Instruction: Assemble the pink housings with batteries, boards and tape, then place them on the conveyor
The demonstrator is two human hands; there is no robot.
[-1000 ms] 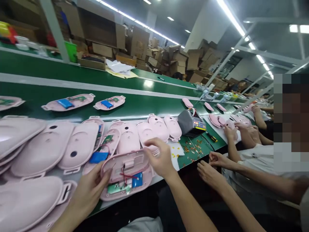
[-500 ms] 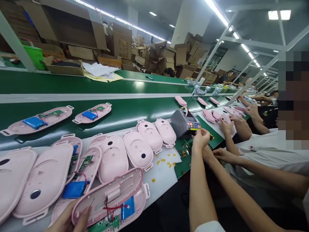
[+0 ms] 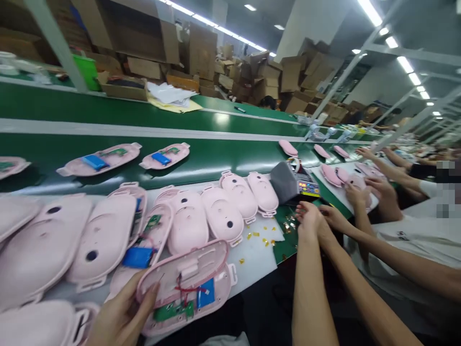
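Left hand [image 3: 122,310]: thumb and fingers pinching the nine-o'clock end of the upper pink shell half [image 3: 212,254], which is tilted so its inside shows.
Lower pink shell half [image 3: 222,310]: at six o'clock of the upper one, carrying a blue battery [image 3: 206,294] and a green circuit board [image 3: 167,312].
Right hand [image 3: 308,217]: at two o'clock from both halves, fingers loosely curled; I can't tell whether they pinch anything.
Tape dispenser [image 3: 285,183]: grey, display lit, at eleven o'clock just beyond the right hand.
Co-worker's hand [image 3: 334,219]: three o'clock, just beside the right hand.
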